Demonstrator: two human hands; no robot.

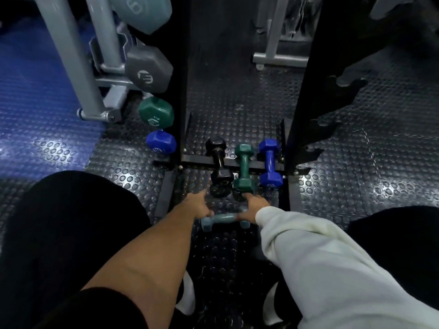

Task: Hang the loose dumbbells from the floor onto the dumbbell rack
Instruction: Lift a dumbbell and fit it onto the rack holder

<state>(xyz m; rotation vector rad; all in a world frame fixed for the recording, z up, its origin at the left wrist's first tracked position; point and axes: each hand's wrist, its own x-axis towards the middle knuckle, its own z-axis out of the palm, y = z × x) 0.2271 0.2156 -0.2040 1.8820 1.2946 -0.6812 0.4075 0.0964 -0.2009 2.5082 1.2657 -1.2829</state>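
- Pale blue dumbbell (222, 220) lies crosswise on the floor (332, 200), before the rack (183, 91).
- Left hand (199, 206) and right hand (253, 207) are at its ends; each grip's closure cannot be told.
- Judged step: pickup; a firm handle hold, then a lift, is called for.

Both hands' fingers blur over the pale dumbbell (222, 219); the top rack dumbbell (145, 10) is edge-cropped.
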